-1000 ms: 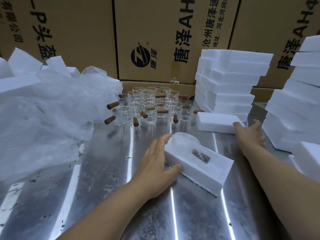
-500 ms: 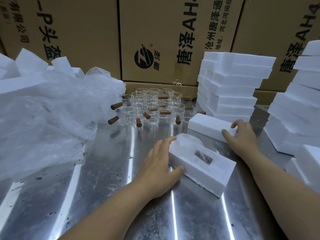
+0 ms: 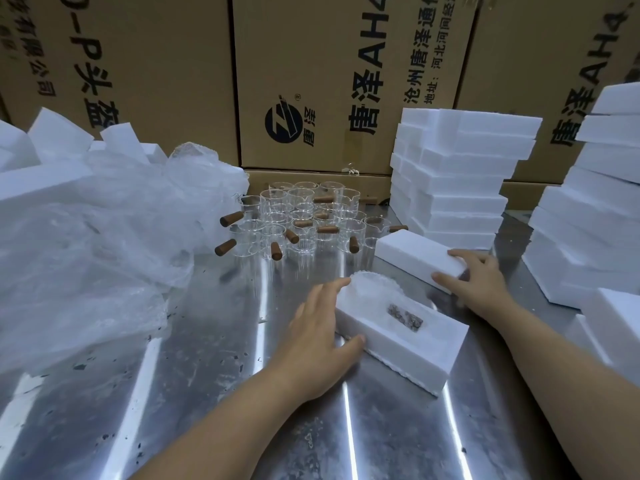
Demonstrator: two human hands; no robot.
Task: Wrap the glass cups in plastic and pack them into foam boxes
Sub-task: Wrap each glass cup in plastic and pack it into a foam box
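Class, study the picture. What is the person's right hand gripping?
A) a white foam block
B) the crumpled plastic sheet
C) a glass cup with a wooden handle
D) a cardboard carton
A: the right hand curls its fingers and thumb round the end of the white foam block. The glass cups stand untouched behind it.

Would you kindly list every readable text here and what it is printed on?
"唐泽AH4" – middle brown cardboard box
"沧州唐泽通", cut off – same box
"地址:河北河间经", cut off – same box
"唐泽" – beside its round black logo
"P头盔" – left brown cardboard box
"有限公司" – same box, rest blurred
"唐泽AH4" – right brown cardboard box
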